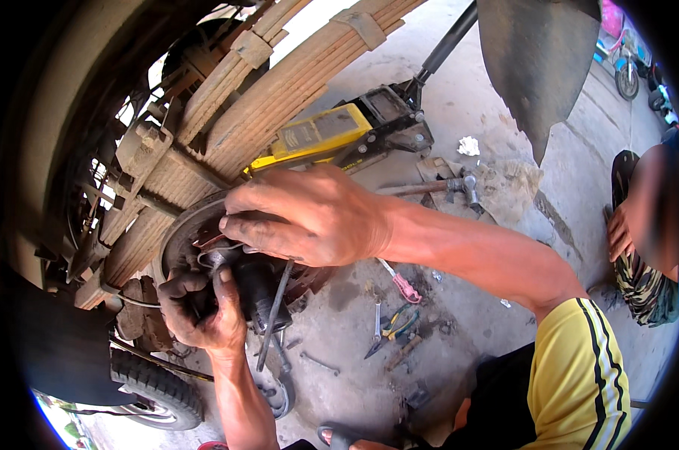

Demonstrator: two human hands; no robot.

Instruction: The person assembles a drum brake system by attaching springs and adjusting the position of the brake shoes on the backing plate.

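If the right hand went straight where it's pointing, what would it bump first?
Probably the round metal plate just left of the right hand, though the depth between them is hard to tell.

Two smudged hands (313, 214) are at a dark cylinder (258, 289) near dusty leaf springs (279, 105).

I see bright yellow and black on the floor jack (317, 129), yellow again on the worker's sleeve (575, 371), striped black and white. The cylindrical part (260, 292) is black, the leaf springs (309, 60) dusty brown, a tool handle (407, 289) pink. Camouflage-like blotches pattern the bystander's trousers (645, 289).
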